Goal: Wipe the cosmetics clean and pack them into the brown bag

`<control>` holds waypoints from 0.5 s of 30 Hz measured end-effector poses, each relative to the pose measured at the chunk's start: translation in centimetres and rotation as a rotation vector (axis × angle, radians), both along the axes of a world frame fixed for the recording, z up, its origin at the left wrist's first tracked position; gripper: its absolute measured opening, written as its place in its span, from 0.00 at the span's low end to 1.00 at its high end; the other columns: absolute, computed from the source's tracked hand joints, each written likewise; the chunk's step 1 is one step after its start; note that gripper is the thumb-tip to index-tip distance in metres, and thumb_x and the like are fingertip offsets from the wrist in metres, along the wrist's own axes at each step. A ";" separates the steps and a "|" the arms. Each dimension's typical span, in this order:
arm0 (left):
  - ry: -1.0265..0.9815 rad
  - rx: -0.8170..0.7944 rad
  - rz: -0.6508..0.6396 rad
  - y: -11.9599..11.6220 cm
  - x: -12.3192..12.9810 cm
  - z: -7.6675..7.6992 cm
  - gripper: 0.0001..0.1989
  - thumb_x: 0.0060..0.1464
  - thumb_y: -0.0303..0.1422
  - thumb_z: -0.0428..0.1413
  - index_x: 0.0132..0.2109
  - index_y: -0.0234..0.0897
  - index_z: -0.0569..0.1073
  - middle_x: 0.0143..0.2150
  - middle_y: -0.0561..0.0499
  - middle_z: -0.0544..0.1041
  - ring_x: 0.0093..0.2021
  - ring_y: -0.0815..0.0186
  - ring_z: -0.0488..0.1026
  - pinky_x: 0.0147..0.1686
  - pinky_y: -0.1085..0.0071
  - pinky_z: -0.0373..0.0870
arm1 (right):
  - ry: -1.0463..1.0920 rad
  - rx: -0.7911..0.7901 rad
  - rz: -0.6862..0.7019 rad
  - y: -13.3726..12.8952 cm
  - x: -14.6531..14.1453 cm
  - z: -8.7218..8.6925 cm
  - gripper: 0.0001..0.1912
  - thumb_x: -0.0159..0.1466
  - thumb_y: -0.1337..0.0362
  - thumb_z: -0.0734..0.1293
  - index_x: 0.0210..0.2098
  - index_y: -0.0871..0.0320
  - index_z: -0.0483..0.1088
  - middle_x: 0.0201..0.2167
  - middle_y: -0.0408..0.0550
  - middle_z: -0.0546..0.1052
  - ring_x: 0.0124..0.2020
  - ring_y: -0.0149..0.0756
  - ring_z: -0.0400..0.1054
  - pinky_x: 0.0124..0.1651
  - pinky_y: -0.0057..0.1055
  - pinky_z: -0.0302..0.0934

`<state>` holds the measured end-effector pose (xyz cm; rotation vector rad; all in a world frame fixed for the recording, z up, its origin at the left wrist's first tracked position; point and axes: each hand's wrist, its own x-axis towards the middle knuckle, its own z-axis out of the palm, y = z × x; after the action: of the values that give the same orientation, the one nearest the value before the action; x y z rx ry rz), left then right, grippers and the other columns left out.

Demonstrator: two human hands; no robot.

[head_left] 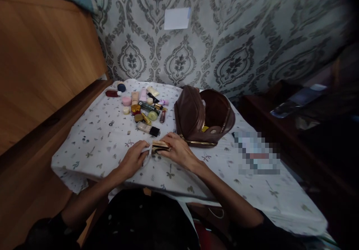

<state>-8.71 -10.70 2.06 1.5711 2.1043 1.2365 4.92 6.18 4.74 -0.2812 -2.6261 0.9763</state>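
Note:
My right hand [178, 149] is wrapped round a small gold-and-dark case [161, 146], held just above the cloth. To its left, my left hand [134, 157] pinches a thin white piece [146, 150], perhaps a wipe or cloth, against the case's left end. The fingers hide part of both. Beyond my hands lies a foundation bottle [146, 129] with a black cap. Behind it several cosmetics are grouped, among them a green bottle [148, 107], a beige tube [135, 98] and a pink jar [126, 101]. A brown cosmetic bag [190, 111] stands unzipped by my right hand, with a few items inside.
A white patterned tablecloth [103, 145] covers the table. At the right lies a blurred-out flat object [258, 153]. A wooden cabinet [47, 44] rises on the left, and a patterned wall stands behind. Small rings [111, 123] lie left of the cosmetics.

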 end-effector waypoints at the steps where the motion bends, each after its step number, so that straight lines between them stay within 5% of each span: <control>1: 0.009 -0.002 -0.003 0.0 0.0 0.0 0.05 0.57 0.29 0.49 0.40 0.40 0.69 0.36 0.51 0.73 0.38 0.61 0.70 0.42 0.66 0.67 | -0.007 0.024 0.020 -0.1 -0.1 0.1 0.06 0.57 0.65 0.72 0.33 0.57 0.72 0.33 0.46 0.71 0.37 0.38 0.64 0.40 0.31 0.55; 5: -0.025 -0.004 0.032 -0.2 -0.3 0.4 0.06 0.57 0.30 0.50 0.41 0.40 0.69 0.36 0.51 0.74 0.37 0.62 0.71 0.41 0.67 0.67 | 0.060 -0.127 -0.015 -0.6 -0.4 -0.3 0.08 0.59 0.61 0.70 0.29 0.57 0.68 0.28 0.43 0.69 0.32 0.35 0.62 0.36 0.30 0.54; 10: -0.136 0.029 0.080 -0.3 -0.5 2.0 0.08 0.60 0.35 0.50 0.44 0.39 0.69 0.38 0.51 0.74 0.38 0.63 0.70 0.36 0.71 0.65 | 0.239 -0.685 -0.218 -2.2 -0.6 -1.6 0.16 0.58 0.51 0.70 0.28 0.57 0.67 0.22 0.39 0.66 0.25 0.31 0.60 0.29 0.27 0.54; 15: -0.151 0.117 0.094 0.3 0.1 3.2 0.08 0.60 0.34 0.51 0.45 0.38 0.70 0.39 0.51 0.74 0.39 0.63 0.70 0.39 0.71 0.66 | 0.430 -1.285 -0.365 -4.0 -1.8 -2.2 0.20 0.55 0.48 0.73 0.39 0.55 0.71 0.34 0.45 0.78 0.32 0.35 0.70 0.33 0.29 0.64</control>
<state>-8.59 -10.44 5.30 1.3886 2.0649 1.4856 3.14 2.15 2.51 -0.6823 -1.1968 2.1116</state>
